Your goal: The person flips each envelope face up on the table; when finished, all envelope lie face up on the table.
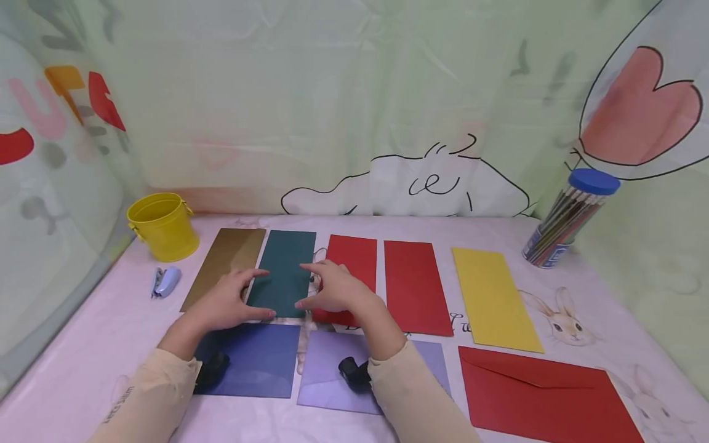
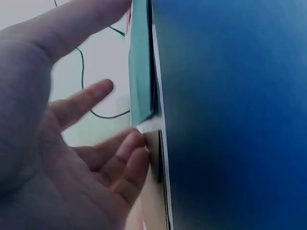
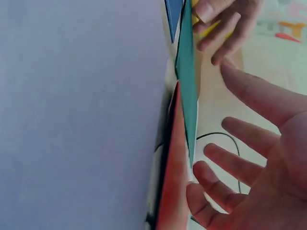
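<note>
Basically, plain dk-green rect. sheet (image 1: pixel 285 258), lying flat btwn L grip (image 1: pixel 231 296) & R grip (image 1: pixel 336 289), both wide.

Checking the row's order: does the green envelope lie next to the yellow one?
No, the green envelope lies between the brown envelope and a red envelope.

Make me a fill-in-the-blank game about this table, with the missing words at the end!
1. The flat rectangle between the left hand and the right hand is dark ____.
2. The jar standing at the far right has a ____ lid on top.
3. The bucket behind the small stapler is ____.
4. The envelope with a pointed flap, at the front right of the table, is ____.

Missing words: green; blue; yellow; red.
</note>
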`<state>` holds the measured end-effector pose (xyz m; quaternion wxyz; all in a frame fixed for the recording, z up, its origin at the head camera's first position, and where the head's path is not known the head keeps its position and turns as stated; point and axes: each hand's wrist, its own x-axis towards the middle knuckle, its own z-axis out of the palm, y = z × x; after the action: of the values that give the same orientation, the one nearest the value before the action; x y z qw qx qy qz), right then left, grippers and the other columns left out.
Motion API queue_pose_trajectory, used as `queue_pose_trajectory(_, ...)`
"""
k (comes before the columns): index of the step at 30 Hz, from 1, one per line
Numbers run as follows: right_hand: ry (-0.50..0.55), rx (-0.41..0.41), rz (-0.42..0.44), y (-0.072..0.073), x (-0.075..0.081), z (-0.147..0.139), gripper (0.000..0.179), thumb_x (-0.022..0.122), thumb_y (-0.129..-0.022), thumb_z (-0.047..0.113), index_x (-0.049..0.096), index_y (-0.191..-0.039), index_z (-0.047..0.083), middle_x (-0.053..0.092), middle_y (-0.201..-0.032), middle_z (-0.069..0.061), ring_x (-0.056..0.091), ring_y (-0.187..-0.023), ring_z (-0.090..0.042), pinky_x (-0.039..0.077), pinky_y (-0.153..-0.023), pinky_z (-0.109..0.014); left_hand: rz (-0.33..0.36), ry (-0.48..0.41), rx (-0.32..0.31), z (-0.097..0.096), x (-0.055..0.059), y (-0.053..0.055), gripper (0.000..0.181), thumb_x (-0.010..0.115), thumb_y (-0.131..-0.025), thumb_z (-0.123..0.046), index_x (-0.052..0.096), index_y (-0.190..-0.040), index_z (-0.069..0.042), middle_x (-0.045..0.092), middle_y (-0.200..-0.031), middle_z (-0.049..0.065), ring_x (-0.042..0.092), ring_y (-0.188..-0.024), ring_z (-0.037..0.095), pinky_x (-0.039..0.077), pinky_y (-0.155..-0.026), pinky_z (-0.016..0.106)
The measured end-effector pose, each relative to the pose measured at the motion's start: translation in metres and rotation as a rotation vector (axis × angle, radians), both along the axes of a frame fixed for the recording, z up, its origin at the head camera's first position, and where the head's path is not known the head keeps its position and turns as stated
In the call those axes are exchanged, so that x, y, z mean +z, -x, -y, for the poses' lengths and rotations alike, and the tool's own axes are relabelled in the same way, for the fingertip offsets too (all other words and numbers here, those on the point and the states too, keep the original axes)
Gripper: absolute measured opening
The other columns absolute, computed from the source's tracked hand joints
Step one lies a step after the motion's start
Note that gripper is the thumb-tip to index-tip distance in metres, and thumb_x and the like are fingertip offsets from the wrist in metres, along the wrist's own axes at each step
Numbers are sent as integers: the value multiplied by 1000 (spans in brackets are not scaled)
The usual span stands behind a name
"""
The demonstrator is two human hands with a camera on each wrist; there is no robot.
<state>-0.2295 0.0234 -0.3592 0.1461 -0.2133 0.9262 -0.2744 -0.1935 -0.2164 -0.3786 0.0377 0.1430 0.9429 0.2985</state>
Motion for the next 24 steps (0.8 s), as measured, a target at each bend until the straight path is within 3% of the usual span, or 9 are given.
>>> queue_pose_trajectory(4,-12,25,14,4,-6,-4,77,85,-81,34,51,-150,22,41,-153,-10,37,-135,-33,51,-93,-48,32,85,20,-4,-3,0,89,83,-77,-48,48,-148,-8,38,-147,32,32,-131,55,35,-98,73)
queue_pose_trajectory(10,-54,55,-15,7,-13,-3,76,85,-80,34,55,-147,18,42,-152,-8,38,-133,-30,53,-91,-43,29,123,21,-9,-1,1,88,83,-78,-46,50,-148,-5,38,-148,31,31,-131,57,33,-99,74)
queue_pose_trajectory(24,-81,63,-60,7,-17,-2,75,83,-81,35,54,-147,15,42,-154,-8,38,-135,-33,38,-107,-56,21,213,5,-8,-5,2,83,79,-80,-52,55,-144,-5,38,-150,29,31,-135,55,31,-102,73)
